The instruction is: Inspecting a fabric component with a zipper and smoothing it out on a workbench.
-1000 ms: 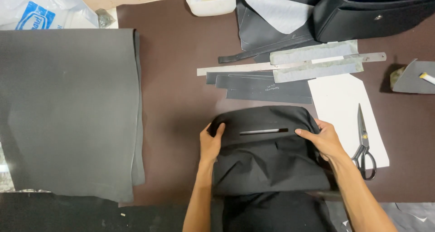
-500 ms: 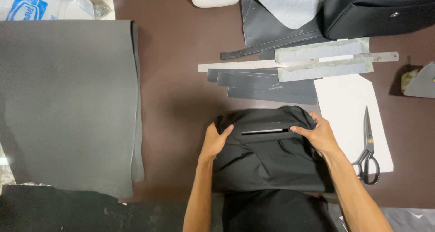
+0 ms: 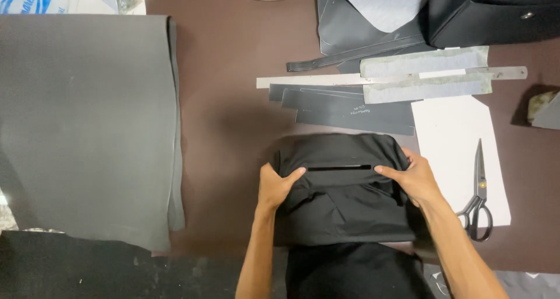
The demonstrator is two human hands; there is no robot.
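Black fabric bag (image 3: 344,188) gripped by both hands (image 3: 277,185), seemingly; scissors (image 3: 478,197) nearby.

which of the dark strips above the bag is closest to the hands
The lowest dark strip, the one farthest right of the three; its long edge lies just above the black bag that the left hand and right hand grip.

Black fabric bag piece (image 3: 341,194), lower centre of frame, lying flat but rumpled on the brown table, horizontal slit opening near its top edge.
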